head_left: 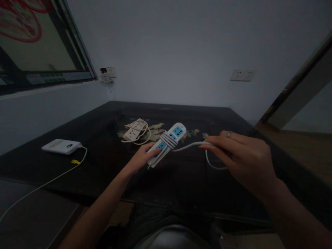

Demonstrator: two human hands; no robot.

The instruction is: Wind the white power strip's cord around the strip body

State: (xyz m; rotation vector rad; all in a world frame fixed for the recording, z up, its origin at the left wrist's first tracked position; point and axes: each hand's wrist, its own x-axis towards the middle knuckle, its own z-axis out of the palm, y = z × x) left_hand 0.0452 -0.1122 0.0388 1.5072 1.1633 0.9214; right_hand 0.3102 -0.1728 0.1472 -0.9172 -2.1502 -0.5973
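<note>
My left hand (145, 154) grips the lower end of a white power strip (181, 126) with blue socket faces, its thumb lying across the front. The strip is tilted above the dark table (166, 186). Several turns of white cord (168, 140) are wrapped round its middle. From there the cord runs right to my right hand (241, 155), where thumb and fingers pinch it. A loop of the cord hangs below that hand, and the plug (205, 135) shows just left of its fingers. A ring is on one finger.
A second power strip (135, 130), cream, lies behind with its cord looped loosely over it. At the left is a white power bank (61, 146) with a cable (52, 180) trailing off the near edge. Wall sockets (243, 75) and a window (46, 38) are beyond the table.
</note>
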